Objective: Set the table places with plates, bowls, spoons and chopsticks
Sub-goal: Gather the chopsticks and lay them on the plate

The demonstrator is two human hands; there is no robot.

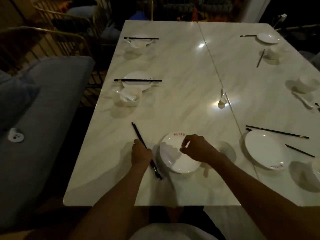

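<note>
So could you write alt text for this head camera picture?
A person's left hand grips black chopsticks beside a white plate on a marble table, while the right hand hovers over the plate. Other places hold plates, bowls and spoons.

Plates are showing 5: plate [142, 40] at 11 o'clock, 10 [136, 84], 6 [180, 163], 4 [265, 149], 1 [268, 38].

Bowls are showing 5: bowl [136, 49] at 11 o'clock, 9 [131, 99], 2 [270, 53], 3 [308, 84], and 4 [317, 168], running off frame.

Spoons are showing 3 for certain: spoon [125, 96] at 9 o'clock, hub [222, 101], 3 [303, 101].

Chopsticks are lying in 7 spots: chopsticks [141, 38] at 11 o'clock, 10 [137, 80], 7 [138, 134], 4 [277, 132], 4 again [299, 150], 1 [248, 36], 2 [260, 58]; stick counts are reading unclear.

Hands: 2, left hand [141, 154], right hand [197, 148].
</note>
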